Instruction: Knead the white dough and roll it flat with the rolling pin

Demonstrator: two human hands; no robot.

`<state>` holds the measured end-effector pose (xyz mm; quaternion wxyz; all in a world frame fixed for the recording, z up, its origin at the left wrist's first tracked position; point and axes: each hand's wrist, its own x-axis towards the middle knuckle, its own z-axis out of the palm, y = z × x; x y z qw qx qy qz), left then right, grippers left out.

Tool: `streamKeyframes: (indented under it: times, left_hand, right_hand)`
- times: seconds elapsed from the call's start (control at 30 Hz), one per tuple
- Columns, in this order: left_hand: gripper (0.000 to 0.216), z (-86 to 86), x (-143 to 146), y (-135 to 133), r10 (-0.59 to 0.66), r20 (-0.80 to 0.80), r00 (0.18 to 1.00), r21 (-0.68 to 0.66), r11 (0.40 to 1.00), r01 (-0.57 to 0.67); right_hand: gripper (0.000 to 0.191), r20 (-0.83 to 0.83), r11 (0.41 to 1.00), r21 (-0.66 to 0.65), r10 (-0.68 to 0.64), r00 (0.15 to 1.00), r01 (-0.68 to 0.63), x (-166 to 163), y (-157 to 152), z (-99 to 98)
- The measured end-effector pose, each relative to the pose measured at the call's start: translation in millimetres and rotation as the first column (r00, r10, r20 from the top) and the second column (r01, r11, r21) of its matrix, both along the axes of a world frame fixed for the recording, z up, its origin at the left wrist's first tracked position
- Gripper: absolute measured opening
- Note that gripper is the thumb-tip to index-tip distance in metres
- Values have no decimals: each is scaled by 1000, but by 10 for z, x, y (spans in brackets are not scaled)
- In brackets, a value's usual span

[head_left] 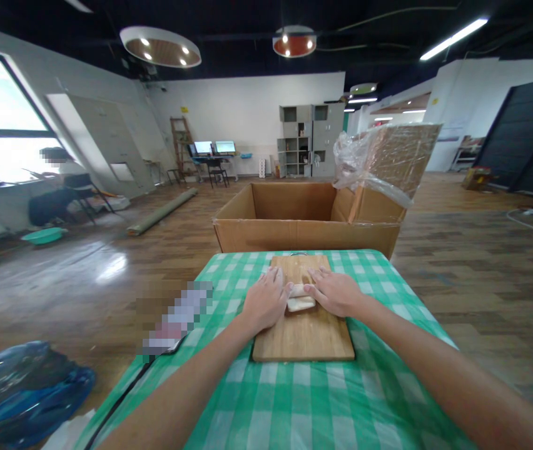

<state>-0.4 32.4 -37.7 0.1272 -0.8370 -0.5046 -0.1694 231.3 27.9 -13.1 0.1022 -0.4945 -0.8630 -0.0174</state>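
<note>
So both hands are down on the cutting board (304, 340) in the middle of the desk (294, 400), with a small pale lump (301, 301) between them. The left hand (266, 300) covers its left end and the right hand (336, 292) its right end. Neither grip is closed round it: palms down, fingers stretched flat, just pressing on top. Might be dough or a folded cloth, honestly can't tell at this size. Reads to me like a pressing or rolling stage. Any next push wants even pressure from both sides so the lump doesn't slide toward the open cardboard box (304, 234) behind the desk.
</note>
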Motion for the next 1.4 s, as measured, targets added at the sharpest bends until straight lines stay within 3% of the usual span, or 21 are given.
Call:
streamKeyframes:
  times: [0.4,0.73,1.03,1.2,1.4]
  left_hand:
    - [64,5,5,-579,-10,32,999,-35,999,11]
    - [72,20,-23,-894,-57,20,998,-32,998,57]
    - [77,31,-25,-1162,-80,28,996,-23,996,81]
    - [69,107,-24,-1140,-77,11,997,-52,996,78]
    - [46,204,29,-866,-60,28,998,-116,991,63]
  right_hand:
    - [71,-73,993,77,97,993,-91,77,-460,-82]
    - [78,-74,983,114,155,985,-146,139,-760,-70]
    - [86,-43,986,61,155,987,-153,205,-997,-87]
    - [80,-65,988,36,155,986,-153,254,-952,-51]
    - [61,-80,991,-54,119,990,-124,198,-536,13]
